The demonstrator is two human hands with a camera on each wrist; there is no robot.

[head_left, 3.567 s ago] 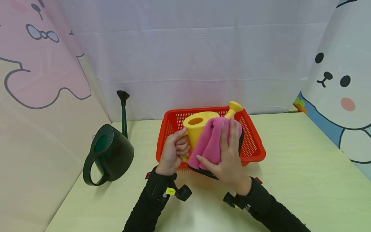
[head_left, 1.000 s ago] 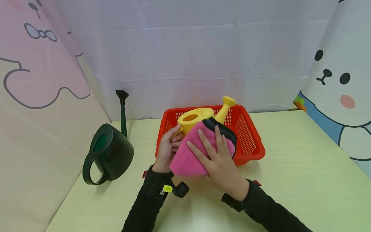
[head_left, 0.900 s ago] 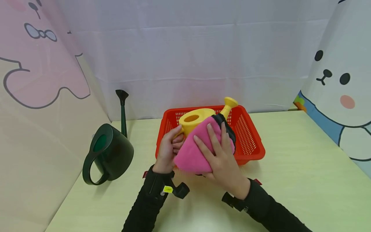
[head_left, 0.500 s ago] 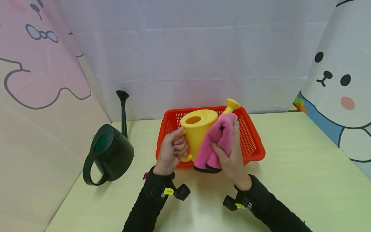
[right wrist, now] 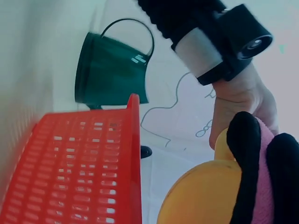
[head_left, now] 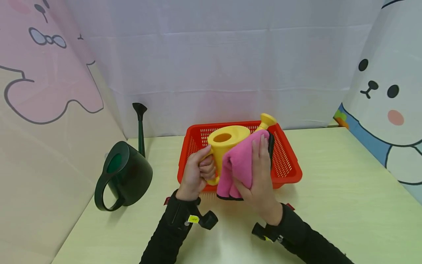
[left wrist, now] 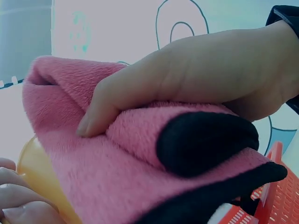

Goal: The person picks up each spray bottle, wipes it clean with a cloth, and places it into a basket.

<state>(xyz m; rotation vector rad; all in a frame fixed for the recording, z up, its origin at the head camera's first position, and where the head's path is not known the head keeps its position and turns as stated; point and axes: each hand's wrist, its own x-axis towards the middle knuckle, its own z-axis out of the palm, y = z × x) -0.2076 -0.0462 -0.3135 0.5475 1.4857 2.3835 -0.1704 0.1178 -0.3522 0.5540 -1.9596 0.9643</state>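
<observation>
A yellow watering can (head_left: 220, 154) is held upright over the red basket, its spout pointing back right in the head view. My left hand (head_left: 197, 174) grips its handle with curled fingers. A pink cloth with black edging (head_left: 242, 161) lies against the can's right side, covering much of the body and the spout's lower part. My right hand (head_left: 265, 190) holds the cloth there, fingers stretched up along it. In the left wrist view, the right thumb (left wrist: 100, 105) presses into a fold of the cloth. The can's base is hidden.
The red plastic basket (head_left: 290, 179) stands on the pale table (head_left: 336, 190) behind the hands, near the white back curtain (head_left: 211, 73). At the left, a dark green watering can (head_left: 136, 179) stands near the side curtain, its long spout pointing back.
The right hand wipes the cloth over the can's side, shifting back and forth and refolding it, now slightly left and lower than half a second ago. The left hand stays on the handle.
</observation>
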